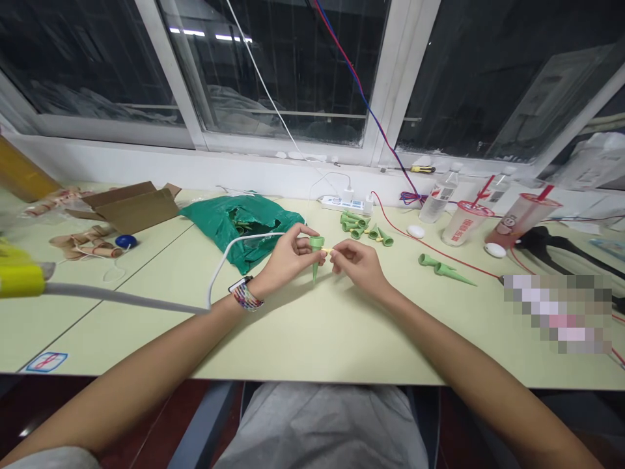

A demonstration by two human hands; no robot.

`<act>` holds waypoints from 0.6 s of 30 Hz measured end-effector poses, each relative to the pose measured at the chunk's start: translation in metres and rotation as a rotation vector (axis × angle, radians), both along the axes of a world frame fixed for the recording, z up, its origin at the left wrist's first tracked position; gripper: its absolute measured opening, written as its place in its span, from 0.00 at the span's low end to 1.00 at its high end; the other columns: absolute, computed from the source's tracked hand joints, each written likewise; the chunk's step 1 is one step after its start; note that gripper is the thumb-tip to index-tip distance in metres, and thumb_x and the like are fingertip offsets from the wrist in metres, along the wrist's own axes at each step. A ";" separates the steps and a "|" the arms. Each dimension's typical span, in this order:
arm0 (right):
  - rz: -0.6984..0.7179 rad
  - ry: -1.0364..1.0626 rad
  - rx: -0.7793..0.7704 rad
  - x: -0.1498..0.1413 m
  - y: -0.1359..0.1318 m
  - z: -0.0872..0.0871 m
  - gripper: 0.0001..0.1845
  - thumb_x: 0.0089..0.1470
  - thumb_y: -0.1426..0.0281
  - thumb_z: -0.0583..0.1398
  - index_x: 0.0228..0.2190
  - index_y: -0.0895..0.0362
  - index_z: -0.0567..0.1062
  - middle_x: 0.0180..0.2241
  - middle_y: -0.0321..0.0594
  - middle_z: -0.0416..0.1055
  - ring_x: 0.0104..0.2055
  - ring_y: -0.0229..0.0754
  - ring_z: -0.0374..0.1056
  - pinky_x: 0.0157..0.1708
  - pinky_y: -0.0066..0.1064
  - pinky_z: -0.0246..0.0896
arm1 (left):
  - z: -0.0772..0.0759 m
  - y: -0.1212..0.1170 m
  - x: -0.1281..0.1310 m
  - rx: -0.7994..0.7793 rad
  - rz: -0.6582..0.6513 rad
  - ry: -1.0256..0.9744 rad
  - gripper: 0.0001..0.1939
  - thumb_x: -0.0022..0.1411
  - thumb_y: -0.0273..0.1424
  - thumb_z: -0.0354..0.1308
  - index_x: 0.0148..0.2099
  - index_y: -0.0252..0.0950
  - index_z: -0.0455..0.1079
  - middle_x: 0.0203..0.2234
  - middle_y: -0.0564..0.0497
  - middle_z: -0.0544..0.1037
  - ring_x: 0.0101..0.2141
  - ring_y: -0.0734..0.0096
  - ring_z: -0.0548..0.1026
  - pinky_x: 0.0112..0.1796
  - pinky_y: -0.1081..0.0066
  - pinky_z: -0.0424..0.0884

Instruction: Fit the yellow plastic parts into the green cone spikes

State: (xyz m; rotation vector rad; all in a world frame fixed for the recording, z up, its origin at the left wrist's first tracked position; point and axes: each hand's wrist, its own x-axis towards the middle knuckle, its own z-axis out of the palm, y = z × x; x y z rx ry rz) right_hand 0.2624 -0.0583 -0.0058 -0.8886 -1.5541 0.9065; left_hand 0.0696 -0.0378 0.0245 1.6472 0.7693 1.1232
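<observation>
In front of me, above the table, my left hand (291,256) is closed round a green plastic spike (316,243). The spike is upright, its round cup at the top and its point down. My right hand (360,262) pinches a small yellow piece (327,250) at the side of the spike. How the yellow piece meets the spike is partly hidden by fingers. Beyond my right hand lies a heap of similar green spikes (364,225), some with yellow bits. Two more green spikes (445,268) lie to the right.
A green plastic bag (205,212) with spikes showing inside lies behind my left hand. A white cable (215,273) crosses near my left wrist. At the back stand a power strip (336,204), a bottle (438,198) and drink cups (461,225). A cardboard box (131,207) is at left.
</observation>
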 end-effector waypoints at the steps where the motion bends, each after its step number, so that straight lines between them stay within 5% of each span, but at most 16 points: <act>1: -0.001 -0.026 -0.044 0.000 0.000 -0.001 0.24 0.60 0.47 0.61 0.28 0.55 0.76 0.24 0.37 0.73 0.24 0.38 0.70 0.27 0.31 0.67 | 0.000 -0.001 0.001 -0.001 0.003 -0.002 0.25 0.53 0.38 0.75 0.46 0.38 0.66 0.25 0.53 0.79 0.30 0.64 0.82 0.32 0.70 0.74; 5: -0.015 -0.038 -0.110 0.002 0.001 -0.003 0.31 0.64 0.43 0.53 0.27 0.56 0.75 0.22 0.37 0.71 0.21 0.37 0.67 0.23 0.30 0.63 | -0.002 -0.001 0.002 -0.012 -0.003 -0.004 0.24 0.52 0.37 0.75 0.45 0.39 0.67 0.24 0.55 0.78 0.29 0.64 0.82 0.33 0.69 0.75; 10: -0.042 -0.147 0.174 0.005 0.001 0.001 0.18 0.59 0.51 0.64 0.37 0.52 0.75 0.32 0.38 0.74 0.29 0.39 0.70 0.30 0.31 0.65 | -0.004 0.002 -0.001 -0.029 -0.013 0.001 0.25 0.54 0.38 0.74 0.46 0.38 0.65 0.26 0.53 0.80 0.31 0.61 0.83 0.36 0.66 0.77; 15: -0.012 -0.195 -0.037 0.006 0.006 -0.003 0.26 0.68 0.49 0.51 0.25 0.52 0.66 0.17 0.32 0.63 0.21 0.38 0.62 0.25 0.31 0.58 | -0.006 0.002 0.000 -0.052 -0.054 0.019 0.25 0.54 0.37 0.74 0.47 0.38 0.66 0.25 0.53 0.79 0.31 0.62 0.83 0.37 0.65 0.76; 18: -0.098 -0.338 0.112 0.011 0.004 -0.001 0.22 0.70 0.53 0.48 0.29 0.53 0.66 0.22 0.34 0.66 0.25 0.40 0.64 0.29 0.31 0.59 | -0.007 0.003 0.000 -0.111 -0.106 -0.029 0.23 0.54 0.35 0.74 0.47 0.38 0.67 0.25 0.53 0.80 0.31 0.63 0.82 0.39 0.65 0.76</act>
